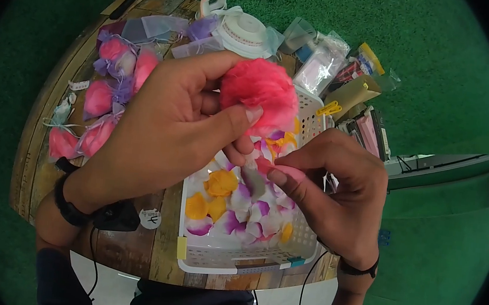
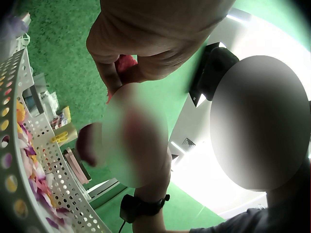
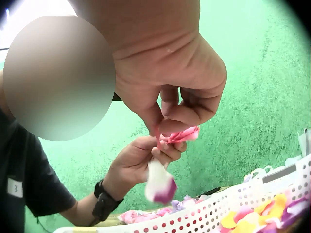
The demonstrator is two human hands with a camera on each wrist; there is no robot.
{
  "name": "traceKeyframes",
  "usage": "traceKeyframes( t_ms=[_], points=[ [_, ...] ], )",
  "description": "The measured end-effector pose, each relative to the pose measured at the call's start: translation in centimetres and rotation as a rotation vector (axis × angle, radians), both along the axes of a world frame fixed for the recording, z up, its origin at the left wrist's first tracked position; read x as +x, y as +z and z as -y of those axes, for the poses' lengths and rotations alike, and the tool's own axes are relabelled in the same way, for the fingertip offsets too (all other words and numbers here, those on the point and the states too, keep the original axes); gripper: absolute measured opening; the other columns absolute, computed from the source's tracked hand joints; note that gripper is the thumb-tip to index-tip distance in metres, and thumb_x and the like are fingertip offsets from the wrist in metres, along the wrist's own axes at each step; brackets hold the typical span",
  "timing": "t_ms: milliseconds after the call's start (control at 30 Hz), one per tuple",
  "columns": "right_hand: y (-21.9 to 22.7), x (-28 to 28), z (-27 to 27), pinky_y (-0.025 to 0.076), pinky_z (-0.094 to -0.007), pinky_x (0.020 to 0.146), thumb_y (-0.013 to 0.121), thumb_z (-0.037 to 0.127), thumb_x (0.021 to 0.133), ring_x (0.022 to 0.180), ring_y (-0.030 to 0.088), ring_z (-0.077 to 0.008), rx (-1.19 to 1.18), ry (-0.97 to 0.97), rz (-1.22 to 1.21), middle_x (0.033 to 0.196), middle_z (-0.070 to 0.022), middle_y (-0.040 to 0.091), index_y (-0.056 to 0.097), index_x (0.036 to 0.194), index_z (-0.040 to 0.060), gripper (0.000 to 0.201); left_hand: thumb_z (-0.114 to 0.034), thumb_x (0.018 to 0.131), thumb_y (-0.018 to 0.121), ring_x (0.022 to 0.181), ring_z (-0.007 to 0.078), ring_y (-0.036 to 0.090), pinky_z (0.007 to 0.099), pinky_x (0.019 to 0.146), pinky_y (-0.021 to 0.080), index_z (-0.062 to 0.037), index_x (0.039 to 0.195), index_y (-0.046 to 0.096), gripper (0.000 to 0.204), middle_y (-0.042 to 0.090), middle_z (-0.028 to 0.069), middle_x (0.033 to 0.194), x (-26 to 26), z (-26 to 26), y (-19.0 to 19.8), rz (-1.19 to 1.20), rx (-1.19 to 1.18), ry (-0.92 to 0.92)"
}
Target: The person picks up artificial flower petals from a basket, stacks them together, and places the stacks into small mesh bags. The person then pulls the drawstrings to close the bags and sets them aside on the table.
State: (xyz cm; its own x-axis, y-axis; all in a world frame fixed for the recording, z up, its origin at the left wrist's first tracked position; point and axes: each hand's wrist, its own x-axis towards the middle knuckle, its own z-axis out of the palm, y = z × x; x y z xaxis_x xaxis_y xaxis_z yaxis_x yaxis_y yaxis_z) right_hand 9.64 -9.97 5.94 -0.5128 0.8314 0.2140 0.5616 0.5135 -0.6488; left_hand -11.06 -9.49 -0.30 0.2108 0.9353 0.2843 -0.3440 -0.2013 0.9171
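In the head view my left hand (image 1: 184,105) holds a round stack of bright pink artificial petals (image 1: 265,93), its thumb pressed on the near side. To the right, my right hand (image 1: 341,191) pinches a pink petal (image 1: 289,172) between thumb and forefinger. Below both hands stands a white perforated basket (image 1: 208,259) with white-and-purple and yellow petals (image 1: 221,183) in it. In the right wrist view a white-and-purple petal (image 3: 160,183) appears in the air just under the pinching fingers. The left wrist view shows a bit of the pink stack (image 2: 126,68) beneath the left hand.
Left on the wooden table (image 1: 123,252) lie several mesh pouches (image 1: 98,100) with pink contents. A ribbon roll (image 1: 241,33) sits at the back. Plastic packets (image 1: 322,63) and a yellow clip (image 1: 329,108) are at the basket's far right. Wrist-camera cables run down both sides.
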Motion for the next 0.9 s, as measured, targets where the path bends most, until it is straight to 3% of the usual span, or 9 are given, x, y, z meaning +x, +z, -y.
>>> traceKeyframes(
  t_ms=[133,200,300,433,533,600,733,900],
  points=[
    [-0.1,0.0,-0.4,0.040,-0.0223,0.052,0.078,0.004,0.079,0.062,0.056,-0.0079,-0.061,0.033,-0.153,0.075,-0.0055,0.064,0.072,0.085,-0.0014,0.009,-0.005,0.095,0.060,0.072,0.0086,0.065,0.0228,0.061,0.056,0.0053,0.122,0.052,0.030,0.065,0.0062,0.094,0.2,0.0,-0.1,-0.009,-0.016,-0.011],
    [0.3,-1.0,0.0,0.043,-0.0216,0.053,0.077,0.006,0.082,0.063,0.057,-0.0067,-0.348,-0.102,-0.408,0.079,-0.0054,0.066,0.071,0.090,-0.0022,0.013,-0.005,0.095,0.060,0.072,0.0089,0.065,0.0228,0.061,0.056,0.0054,0.123,0.052,0.031,0.065,0.0069,0.095,0.3,0.1,0.0,-0.018,-0.032,-0.015],
    [-0.6,-1.7,0.1,0.046,-0.0216,0.054,0.075,0.007,0.085,0.065,0.058,-0.0066,-0.446,-0.074,-0.624,0.083,-0.0062,0.068,0.068,0.097,-0.0017,0.016,-0.003,0.095,0.059,0.075,0.0100,0.065,0.0233,0.062,0.056,0.0052,0.125,0.050,0.032,0.065,0.0083,0.099,0.5,0.3,0.1,-0.017,-0.046,-0.013],
    [-2.0,-2.4,-0.5,0.048,-0.0210,0.058,0.073,0.007,0.087,0.066,0.059,-0.0070,-0.368,-0.092,-0.620,0.085,-0.0071,0.069,0.067,0.098,-0.0007,0.015,-0.003,0.096,0.058,0.077,0.0113,0.066,0.0241,0.063,0.056,0.0046,0.128,0.047,0.035,0.064,0.0094,0.104,0.9,0.7,0.0,-0.029,-0.012,0.005],
    [-3.0,-2.9,-0.8,0.049,-0.0216,0.063,0.072,0.006,0.088,0.069,0.060,-0.0076,-0.302,-0.054,-0.765,0.084,-0.0054,0.068,0.065,0.093,0.0004,0.011,-0.004,0.096,0.057,0.078,0.0119,0.066,0.0239,0.063,0.056,0.0044,0.129,0.047,0.036,0.064,0.0100,0.106,1.1,1.0,0.1,-0.038,-0.040,-0.004],
    [-3.7,-2.9,-1.0,0.048,-0.0223,0.072,0.071,0.006,0.088,0.078,0.061,-0.0082,-0.213,-0.096,-0.776,0.089,-0.0043,0.067,0.064,0.089,0.0024,0.008,-0.004,0.096,0.057,0.078,0.0122,0.066,0.0236,0.063,0.056,0.0044,0.129,0.047,0.036,0.064,0.0102,0.106,1.3,1.1,0.0,-0.038,-0.045,-0.006],
    [-5.0,-3.0,-1.7,0.047,-0.0235,0.078,0.071,0.007,0.089,0.085,0.060,-0.0086,-0.073,-0.174,-0.669,0.096,-0.0038,0.065,0.063,0.088,0.0039,0.008,-0.005,0.096,0.058,0.080,0.0134,0.067,0.0246,0.066,0.058,0.0046,0.128,0.047,0.035,0.064,0.0103,0.106,1.7,0.9,-0.6,0.078,0.021,0.051],
    [-5.1,-4.4,-1.6,0.049,-0.0234,0.076,0.067,0.012,0.093,0.084,0.060,-0.0087,-0.216,-0.124,-1.042,0.100,-0.0038,0.065,0.063,0.090,0.0058,0.008,-0.003,0.095,0.058,0.092,0.0157,0.067,0.0277,0.074,0.060,0.0039,0.128,0.045,0.036,0.062,0.0115,0.111,2.1,0.8,-1.3,0.148,0.054,0.033]
  ],
)
